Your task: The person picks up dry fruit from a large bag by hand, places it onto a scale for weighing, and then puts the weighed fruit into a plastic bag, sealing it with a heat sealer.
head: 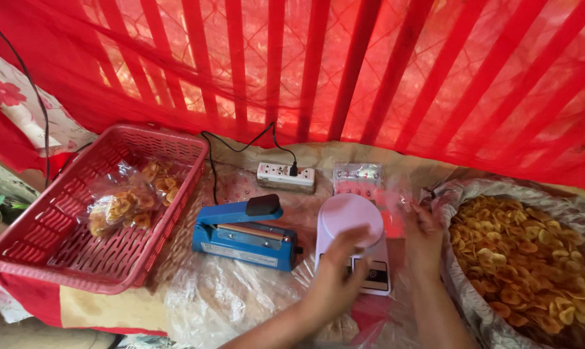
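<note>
Hands over a small white kitchen scale (360,249) with a pale lilac round platform. Left hand (341,268) lies on the scale's front edge, fingers held loosely together and bent, tips touching the platform rim; they grip nothing that I can see. Right hand (423,236) is at the scale's right side, fingers slightly curled and close together, touching thin clear plastic (396,216) with a pink-red tint; cannot tell whether it is pinched.

Around the fingers:
- Just left of the left fingertips: blue impulse bag sealer (244,236) with black handle knob, arm lowered, a pale rectangular label on its front face.
- Beyond the fingertips, past the scale: stack of clear empty bags with pink print (358,178), and left of that a white power strip (286,176) with a black plug and cord in it.
- Right of the right hand, near the wrist: large sack lined with clear plastic (454,200), open, full of yellow-brown banana chips (525,255).
- Well left of both hands: red slotted plastic basket (21,249) holding sealed clear packets of chips (127,203), lying flat, unlabelled.
- Under everything: crinkled clear plastic sheet (221,304) over the table.
- Behind: red netting cloth (370,71) over vertical bars.

Between the hands and the sealer or the sack nothing stands in the way.
</note>
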